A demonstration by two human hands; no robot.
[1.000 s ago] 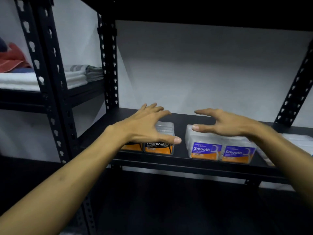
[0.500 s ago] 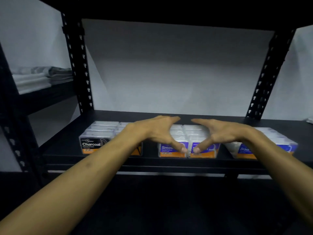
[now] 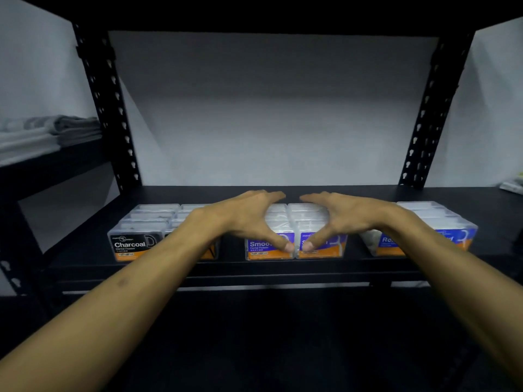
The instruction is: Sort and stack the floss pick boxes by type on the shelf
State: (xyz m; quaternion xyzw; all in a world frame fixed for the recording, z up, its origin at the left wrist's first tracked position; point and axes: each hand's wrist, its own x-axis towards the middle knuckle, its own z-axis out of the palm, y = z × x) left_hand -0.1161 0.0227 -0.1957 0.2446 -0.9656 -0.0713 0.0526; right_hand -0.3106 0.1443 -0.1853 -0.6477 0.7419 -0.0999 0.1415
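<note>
My left hand (image 3: 249, 219) and right hand (image 3: 342, 219) cover most of the Smooth boxes (image 3: 268, 246). At right, my forearm hides the third group's label (image 3: 389, 241). Far-left towels (image 3: 51, 131) are blurred.

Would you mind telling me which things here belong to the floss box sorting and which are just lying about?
Part of the job:
- Charcoal boxes
- Smooth boxes
- blue-labelled boxes on the right
- shelf
- left hand and right hand, both over the Smooth boxes

Lying about:
- folded towels on the neighbouring rack
</note>
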